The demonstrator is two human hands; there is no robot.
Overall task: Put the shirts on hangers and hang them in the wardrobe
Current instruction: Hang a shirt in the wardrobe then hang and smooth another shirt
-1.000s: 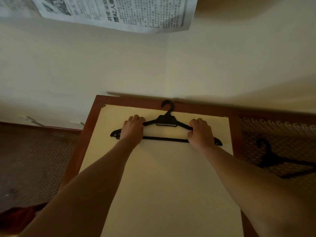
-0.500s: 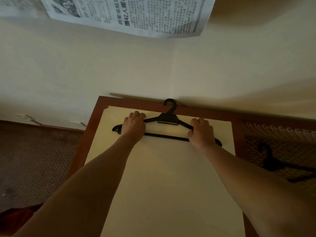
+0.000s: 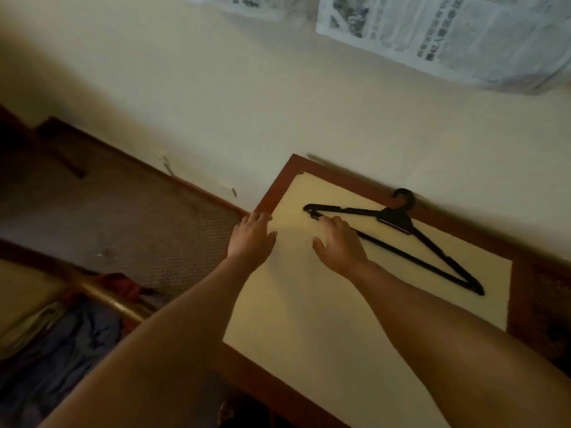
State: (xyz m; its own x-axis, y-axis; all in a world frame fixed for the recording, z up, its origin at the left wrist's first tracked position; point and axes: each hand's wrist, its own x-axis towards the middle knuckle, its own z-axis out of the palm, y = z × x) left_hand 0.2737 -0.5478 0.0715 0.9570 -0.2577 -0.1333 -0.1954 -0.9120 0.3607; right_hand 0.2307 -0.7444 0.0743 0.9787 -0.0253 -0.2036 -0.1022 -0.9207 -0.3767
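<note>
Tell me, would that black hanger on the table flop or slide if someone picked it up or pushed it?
The black hanger looks like thin moulded plastic that keeps its triangle shape, so probably stiff and light. Lying flat on the smooth cream table, it would likely slide rather than roll. Its slim bars might flex a little.

One hanger, two hands, one table.
One black hanger [image 3: 398, 239] lies on one table [image 3: 309, 304]; two newspaper sheets hang far.
</note>
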